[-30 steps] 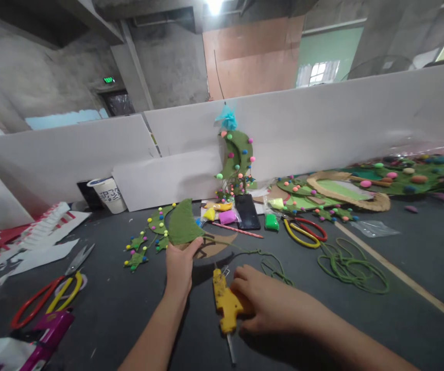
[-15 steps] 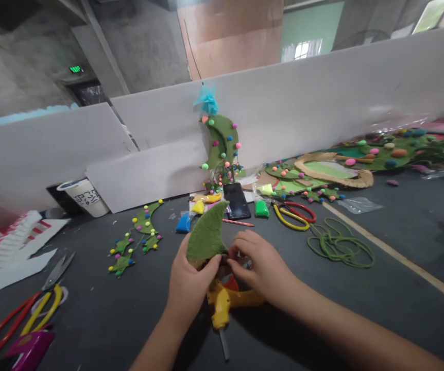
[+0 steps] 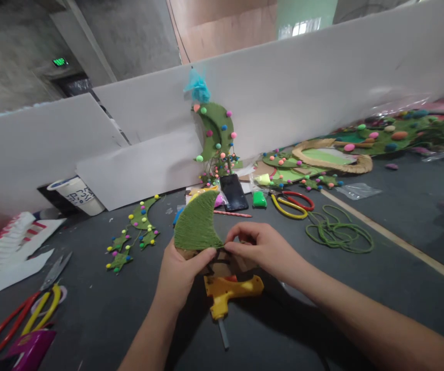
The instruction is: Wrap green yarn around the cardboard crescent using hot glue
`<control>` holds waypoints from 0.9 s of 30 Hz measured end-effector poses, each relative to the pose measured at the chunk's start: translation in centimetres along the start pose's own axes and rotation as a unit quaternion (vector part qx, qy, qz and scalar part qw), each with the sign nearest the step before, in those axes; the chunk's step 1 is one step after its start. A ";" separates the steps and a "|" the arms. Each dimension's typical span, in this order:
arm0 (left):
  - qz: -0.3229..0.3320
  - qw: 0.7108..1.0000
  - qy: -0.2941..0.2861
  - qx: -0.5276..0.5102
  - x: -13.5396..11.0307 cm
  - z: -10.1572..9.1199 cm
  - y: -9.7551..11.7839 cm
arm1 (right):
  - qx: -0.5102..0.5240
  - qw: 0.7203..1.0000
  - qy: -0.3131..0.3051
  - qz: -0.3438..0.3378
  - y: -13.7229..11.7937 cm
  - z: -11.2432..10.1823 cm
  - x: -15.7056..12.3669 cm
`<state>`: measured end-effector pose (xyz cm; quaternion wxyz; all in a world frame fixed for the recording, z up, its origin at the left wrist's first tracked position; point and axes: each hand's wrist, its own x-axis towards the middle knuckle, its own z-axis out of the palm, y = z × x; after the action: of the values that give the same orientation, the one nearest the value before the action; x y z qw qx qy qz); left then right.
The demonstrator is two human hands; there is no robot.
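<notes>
My left hand [image 3: 181, 270] grips the base of a crescent-shaped piece wrapped in green cord [image 3: 197, 226], holding it upright above the floor. My right hand [image 3: 262, 247] pinches at the lower right edge of that wrapped part, fingers closed on the cord there. A yellow glue gun [image 3: 227, 293] lies on the dark floor just beneath both hands, untouched.
A coil of green cord [image 3: 338, 234] lies to the right, with red and yellow scissors [image 3: 291, 203] and a black phone [image 3: 233, 191] beyond. Decorated green crescents [image 3: 214, 131] lean on white boards [image 3: 322, 87]. Small snips [image 3: 54, 268] and more scissors [image 3: 32, 312] lie left.
My right hand left the glue gun and came up to pinch the green wrapped piece. My left hand lifted that piece off the floor and brought it closer. The view tilted down.
</notes>
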<state>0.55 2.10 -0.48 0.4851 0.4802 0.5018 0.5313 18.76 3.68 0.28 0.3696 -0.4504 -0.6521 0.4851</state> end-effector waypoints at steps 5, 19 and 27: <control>-0.025 0.999 0.005 -0.034 -0.4 0.4 0.3 | -0.015 1.000 0.013 0.013 -0.2 -0.2 -0.1; -0.017 0.998 0.022 -0.057 -0.5 0.9 0.9 | 0.021 0.999 -0.014 0.034 -0.5 0.4 -0.5; -0.009 0.998 0.025 -0.053 -0.6 1.0 1.1 | -0.027 0.999 -0.008 -0.020 -0.3 0.3 -0.6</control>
<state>1.51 1.59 0.62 0.5019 0.4354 0.4891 0.5650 18.64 2.98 0.48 0.3617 -0.4432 -0.6768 0.4634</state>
